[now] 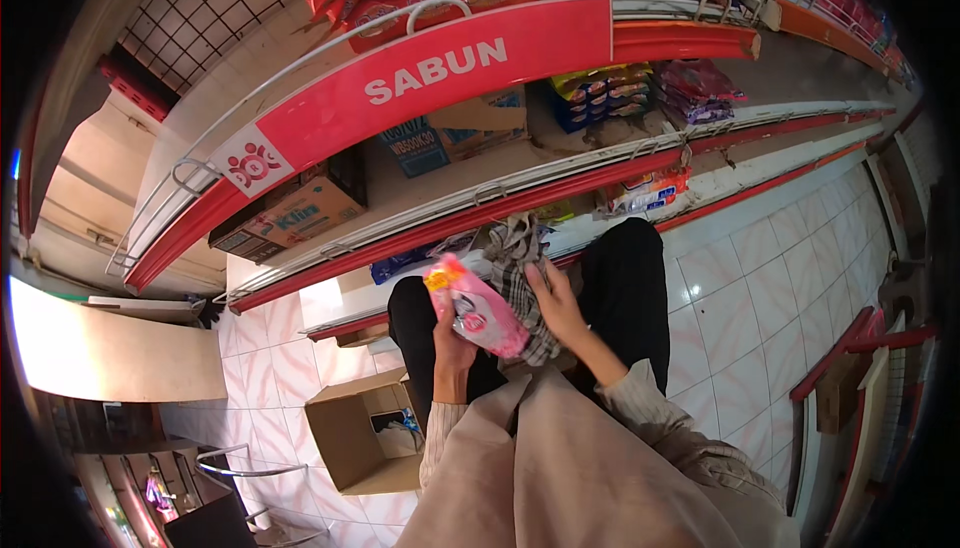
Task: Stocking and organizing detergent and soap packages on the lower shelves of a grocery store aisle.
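My left hand (451, 345) grips a pink and white plastic refill pouch (476, 315) from its left side, with the pouch tilted over my lap. A grey checked cloth (517, 278) is held by my right hand (559, 304) just right of the pouch. The cloth hangs down behind the pouch's right edge, and its top is bunched near the lowest shelf. Both hands are between my knees, in front of a shop shelf unit (450, 210).
An open cardboard box (322, 435) stands on the tiled floor to my left. Shelves ahead hold a closed carton (292, 210), blue packs (600, 101) and purple packs (694, 90). A wire rail (330, 37) curves above the red shelf edge. More shelving (862, 390) is at right.
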The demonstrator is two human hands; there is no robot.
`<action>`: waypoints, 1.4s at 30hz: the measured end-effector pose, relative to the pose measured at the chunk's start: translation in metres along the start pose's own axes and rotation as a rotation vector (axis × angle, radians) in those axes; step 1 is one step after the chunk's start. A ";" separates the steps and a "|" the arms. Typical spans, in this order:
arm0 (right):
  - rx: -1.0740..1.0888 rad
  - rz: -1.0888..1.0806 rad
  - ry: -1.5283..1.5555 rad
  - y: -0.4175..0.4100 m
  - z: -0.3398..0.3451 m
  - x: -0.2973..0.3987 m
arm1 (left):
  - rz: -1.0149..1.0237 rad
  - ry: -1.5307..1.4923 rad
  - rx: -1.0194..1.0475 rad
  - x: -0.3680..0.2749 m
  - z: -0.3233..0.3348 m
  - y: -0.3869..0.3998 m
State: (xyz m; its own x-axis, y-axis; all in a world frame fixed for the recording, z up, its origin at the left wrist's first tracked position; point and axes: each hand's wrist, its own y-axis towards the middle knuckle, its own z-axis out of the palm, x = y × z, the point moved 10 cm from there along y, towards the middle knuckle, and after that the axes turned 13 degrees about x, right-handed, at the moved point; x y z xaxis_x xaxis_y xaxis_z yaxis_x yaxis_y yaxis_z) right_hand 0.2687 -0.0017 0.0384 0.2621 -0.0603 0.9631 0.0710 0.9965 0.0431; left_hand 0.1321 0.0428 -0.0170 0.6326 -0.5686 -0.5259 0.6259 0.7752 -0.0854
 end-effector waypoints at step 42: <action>0.163 0.462 0.404 -0.013 0.028 -0.132 | 0.769 1.254 -0.249 -0.047 0.030 -0.036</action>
State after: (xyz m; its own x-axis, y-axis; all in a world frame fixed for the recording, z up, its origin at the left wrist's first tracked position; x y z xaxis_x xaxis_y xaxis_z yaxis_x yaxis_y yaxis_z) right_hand 0.2062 -0.0047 -0.0814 0.5753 0.3926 0.7175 -0.2754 0.9190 -0.2821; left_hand 0.0934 0.0328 0.0360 -0.1114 0.4909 -0.8641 0.1563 0.8673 0.4726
